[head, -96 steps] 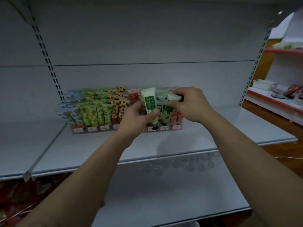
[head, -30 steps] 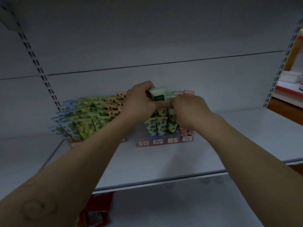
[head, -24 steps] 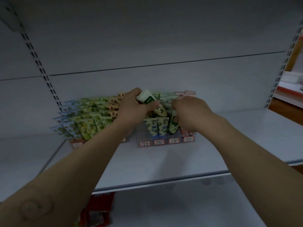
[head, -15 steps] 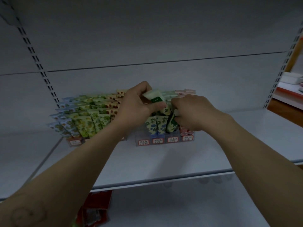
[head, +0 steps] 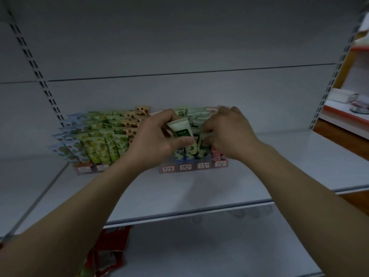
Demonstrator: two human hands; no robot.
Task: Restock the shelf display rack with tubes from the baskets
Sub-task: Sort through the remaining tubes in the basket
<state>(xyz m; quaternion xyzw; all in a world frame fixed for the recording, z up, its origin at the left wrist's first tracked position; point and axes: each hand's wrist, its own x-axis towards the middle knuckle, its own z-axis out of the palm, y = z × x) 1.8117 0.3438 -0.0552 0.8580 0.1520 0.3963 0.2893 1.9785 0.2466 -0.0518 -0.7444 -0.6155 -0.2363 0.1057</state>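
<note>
A clear display rack [head: 193, 169] with red price labels stands on the grey shelf [head: 199, 188], its stepped rows filled with small patterned tubes [head: 99, 140]. My left hand [head: 153, 140] grips a white tube with a green label [head: 180, 130], tilted, just above the rack's middle columns. My right hand [head: 229, 134] pinches a dark green tube [head: 202, 144] that stands in the front row, right of the white tube. The baskets are out of view.
Slotted uprights run up the back panel at the left [head: 36, 70] and the right [head: 333, 76]. Red packets [head: 107, 254] lie on the lower shelf at the left. Another shelf with small goods [head: 347, 108] stands at the far right.
Over three seconds both hands stayed at the rack's right half. My left hand tipped the white tube back and forth above the columns. My right hand lowered onto the dark green tube in front.
</note>
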